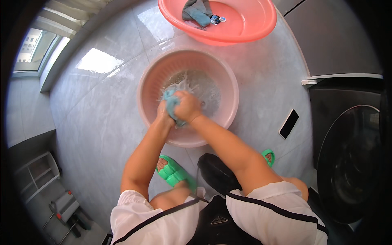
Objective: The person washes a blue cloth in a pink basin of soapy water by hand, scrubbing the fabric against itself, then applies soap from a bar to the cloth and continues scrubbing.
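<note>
Both my hands are inside a pale pink basin (147, 83) of soapy water on the tiled floor. My left hand (162, 114) and my right hand (188, 107) are clenched together on a wet teal cloth (171, 103), which bulges out between them above the water. Foam and splashes lie just behind the cloth.
A brighter coral basin (253, 24) with a grey-teal cloth (197, 12) stands beyond. A black phone (288, 123) lies on the floor at right, next to a front-loading washing machine (351, 159). My feet wear green slippers (173, 171). A window is at far left.
</note>
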A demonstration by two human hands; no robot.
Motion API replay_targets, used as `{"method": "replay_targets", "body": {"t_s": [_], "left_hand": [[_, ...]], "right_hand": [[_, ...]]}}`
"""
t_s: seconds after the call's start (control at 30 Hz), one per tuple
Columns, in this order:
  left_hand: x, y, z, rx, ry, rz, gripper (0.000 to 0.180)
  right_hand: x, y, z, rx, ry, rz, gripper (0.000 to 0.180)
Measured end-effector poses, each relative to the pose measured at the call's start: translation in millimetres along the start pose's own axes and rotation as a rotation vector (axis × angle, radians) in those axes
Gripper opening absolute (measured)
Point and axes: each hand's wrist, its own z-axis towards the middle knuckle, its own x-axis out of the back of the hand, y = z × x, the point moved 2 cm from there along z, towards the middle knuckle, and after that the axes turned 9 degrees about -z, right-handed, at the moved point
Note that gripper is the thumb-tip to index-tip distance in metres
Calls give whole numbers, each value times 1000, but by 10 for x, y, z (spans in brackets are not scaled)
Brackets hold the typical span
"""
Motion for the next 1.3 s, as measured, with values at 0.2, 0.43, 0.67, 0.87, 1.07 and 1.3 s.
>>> {"method": "replay_targets", "body": {"t_s": [0.2,0.43,0.67,0.87,1.07,1.3], "left_hand": [[-318,278,-360,-274,202,379,72],[-93,149,-584,-109,257,363,111],[-285,-211,-451,210,396,206,112],[-6,390,-482,39,-416,277,53],[-312,43,-453,-253,-324,62,33],[-339,-36,-579,-392,163,352,31]], "right_hand": [[214,734,327,-322,-200,-381,63],[-261,746,136,-81,-378,-840,93],[-99,936,206,-165,-160,-245,33],[-90,-525,-383,292,-25,276,20],[-101,-297,-304,203,155,157,25],[137,490,253,-193,-122,-284,37]]}}
